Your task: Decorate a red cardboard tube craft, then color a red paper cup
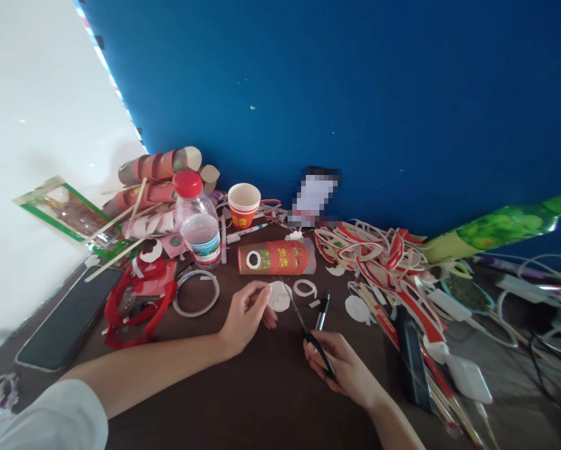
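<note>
Between the fingers of my left hand (248,314) is a round white paper piece (279,296) with a drawn outline on it, pinched at its left edge. My right hand (341,360) grips black-handled scissors (318,351), whose blades point up and left toward the paper's right side; whether they touch it I cannot tell. Just behind lies a red paper tube (280,257) with gold characters and a white-and-black eye shape near its left end. A white paper ring (305,288) and a pen (323,310) rest right of the disc.
A water bottle (198,225) and paper cup (243,205) stand behind left. A phone (69,315) and red-rimmed item (140,300) lie left. Red-white paper strips (378,250) pile up right, beside a black box (412,356) and white case (469,377). A blue wall (355,94) closes the back.
</note>
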`<control>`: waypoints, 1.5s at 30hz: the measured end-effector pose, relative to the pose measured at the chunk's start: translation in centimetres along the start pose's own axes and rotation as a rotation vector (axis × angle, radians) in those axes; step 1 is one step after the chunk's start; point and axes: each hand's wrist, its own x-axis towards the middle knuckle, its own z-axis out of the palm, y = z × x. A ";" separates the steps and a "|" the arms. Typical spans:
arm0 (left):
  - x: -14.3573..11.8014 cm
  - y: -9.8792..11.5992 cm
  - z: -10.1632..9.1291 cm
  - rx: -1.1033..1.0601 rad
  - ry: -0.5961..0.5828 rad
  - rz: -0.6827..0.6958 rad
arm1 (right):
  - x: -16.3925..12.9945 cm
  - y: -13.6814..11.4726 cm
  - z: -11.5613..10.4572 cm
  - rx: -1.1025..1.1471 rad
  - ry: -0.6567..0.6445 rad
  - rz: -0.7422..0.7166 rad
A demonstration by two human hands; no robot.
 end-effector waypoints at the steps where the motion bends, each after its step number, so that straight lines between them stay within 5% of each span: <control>1: 0.0 0.0 0.0 -0.005 0.003 0.000 | 0.0 0.0 -0.1 -0.001 -0.007 0.000; 6: 0.0 -0.3 0.0 -0.032 0.007 -0.016 | 0.2 -0.1 0.2 0.033 0.011 0.031; 12: -0.3 -0.1 0.0 0.097 -0.172 -0.038 | 0.4 0.1 0.5 0.062 -0.005 0.024; 45: -0.1 -0.5 0.1 0.153 -0.170 0.023 | 0.3 0.1 0.8 0.065 -0.010 0.035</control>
